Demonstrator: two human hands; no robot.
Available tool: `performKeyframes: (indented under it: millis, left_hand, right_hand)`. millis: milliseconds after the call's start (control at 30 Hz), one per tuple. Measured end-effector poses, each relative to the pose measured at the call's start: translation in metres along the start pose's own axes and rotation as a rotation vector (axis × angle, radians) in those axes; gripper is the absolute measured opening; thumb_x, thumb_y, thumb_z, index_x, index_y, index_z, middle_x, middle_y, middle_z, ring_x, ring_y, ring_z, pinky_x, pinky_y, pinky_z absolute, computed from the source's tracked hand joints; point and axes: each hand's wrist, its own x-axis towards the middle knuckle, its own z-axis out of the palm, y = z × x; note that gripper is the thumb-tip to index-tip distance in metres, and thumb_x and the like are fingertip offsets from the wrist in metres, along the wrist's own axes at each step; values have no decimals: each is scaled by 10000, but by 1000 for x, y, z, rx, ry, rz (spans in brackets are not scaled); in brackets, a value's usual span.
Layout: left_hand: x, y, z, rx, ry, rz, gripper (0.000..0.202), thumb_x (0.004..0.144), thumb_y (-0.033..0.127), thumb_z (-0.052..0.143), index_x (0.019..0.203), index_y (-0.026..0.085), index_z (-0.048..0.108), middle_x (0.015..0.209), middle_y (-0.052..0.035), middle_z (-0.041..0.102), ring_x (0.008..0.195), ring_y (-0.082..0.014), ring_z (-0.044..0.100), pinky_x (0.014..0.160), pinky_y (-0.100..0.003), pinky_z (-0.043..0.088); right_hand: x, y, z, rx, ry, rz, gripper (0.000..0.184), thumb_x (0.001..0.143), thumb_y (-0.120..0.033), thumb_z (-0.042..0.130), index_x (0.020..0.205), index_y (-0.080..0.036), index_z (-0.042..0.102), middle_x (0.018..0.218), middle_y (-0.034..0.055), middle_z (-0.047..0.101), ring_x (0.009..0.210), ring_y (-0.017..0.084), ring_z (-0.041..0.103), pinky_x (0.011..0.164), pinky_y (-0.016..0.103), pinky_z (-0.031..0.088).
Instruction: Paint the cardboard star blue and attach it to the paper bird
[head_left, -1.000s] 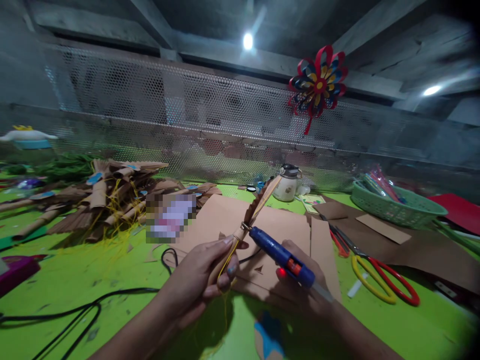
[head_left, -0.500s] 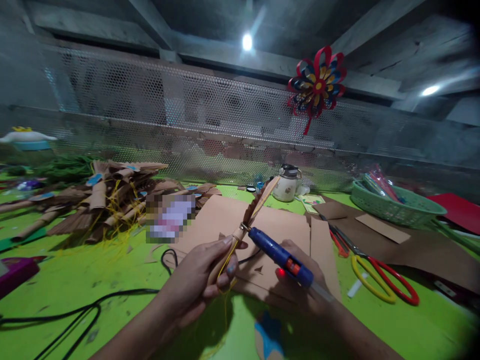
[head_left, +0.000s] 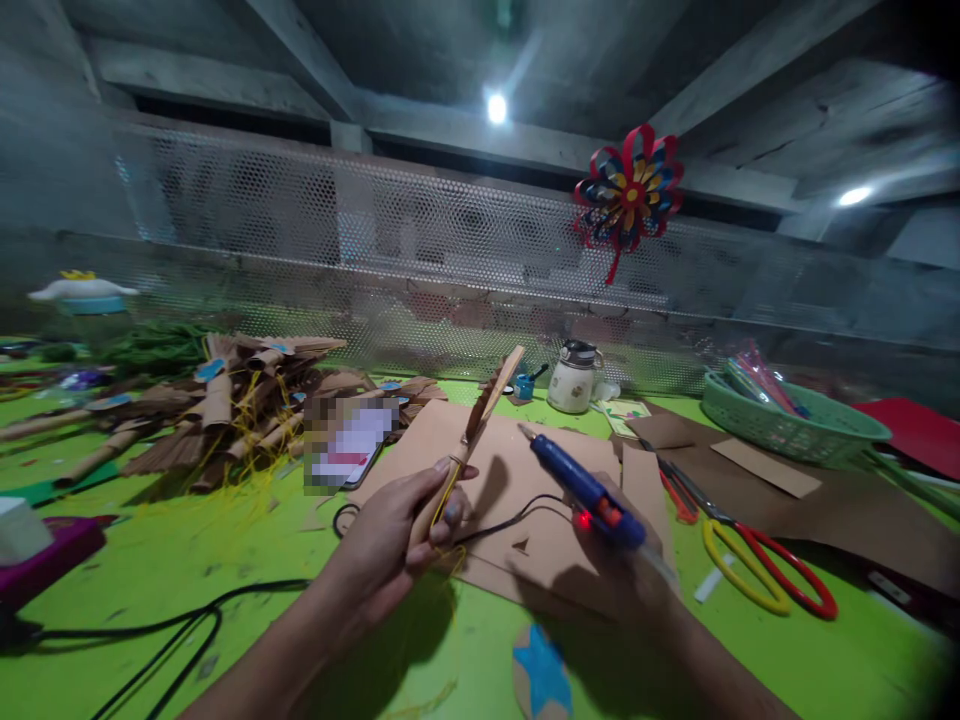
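My left hand (head_left: 390,545) is closed around a folded brown paper piece (head_left: 480,420) bound with yellow string, which points up and to the right. My right hand (head_left: 622,570) grips a blue glue gun (head_left: 581,487) with a red light on it. The gun's nozzle points up-left and stands a short way to the right of the paper piece, not touching it. Both hands hover over brown card sheets (head_left: 517,470) on the green table (head_left: 225,560).
A pile of similar brown paper pieces (head_left: 225,400) lies at the left. Yellow and red scissors (head_left: 750,560) lie to the right, beside a green basket (head_left: 787,420). A small jar (head_left: 571,378) stands at the back. A black cable (head_left: 187,620) crosses the table. A paper flower (head_left: 628,190) hangs on the mesh wall.
The glue gun's nozzle has come away from the paper piece and moved right. My left hand has shifted the paper piece slightly left. The view has tilted a little.
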Motion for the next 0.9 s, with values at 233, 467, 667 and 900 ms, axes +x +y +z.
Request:
performKeyframes:
  millis: [233, 467, 667, 900]
  left_hand:
    - [6, -5, 1, 62, 90, 217, 197, 853, 311, 653, 918, 128, 620, 601, 18, 564, 399, -42, 415, 335, -107, 272]
    - [11, -12, -2, 82, 105, 291, 249, 813, 347, 715, 931, 163, 597, 648, 26, 588, 494, -81, 525, 424, -148, 374]
    - [21, -16, -6, 141, 114, 310, 99, 914, 259, 583, 845, 189, 579, 684, 21, 591, 530, -70, 542, 465, -164, 393]
    - [27, -20, -3, 223, 97, 305, 191, 918, 212, 578, 732, 179, 550, 611, 13, 581, 430, -59, 479, 398, -169, 332]
  right_hand:
    - [58, 44, -17, -466, 61, 187, 288, 945, -421, 471, 890, -162, 586, 876, 100, 626, 814, 241, 590, 740, 361, 480]
    - [106, 59, 1, -800, -146, 313, 285, 844, -334, 638, 989, -93, 684, 1030, 205, 656, 977, 325, 607, 790, 386, 465]
    - [100, 63, 11, -857, -311, 341, 378, 807, -405, 721, 1069, -133, 701, 1142, 177, 640, 1125, 326, 545, 904, 390, 445]
    - [68, 31, -16, -748, -243, 234, 334, 944, -335, 558, 1116, -72, 671, 1180, 205, 616, 1173, 316, 499, 983, 420, 392]
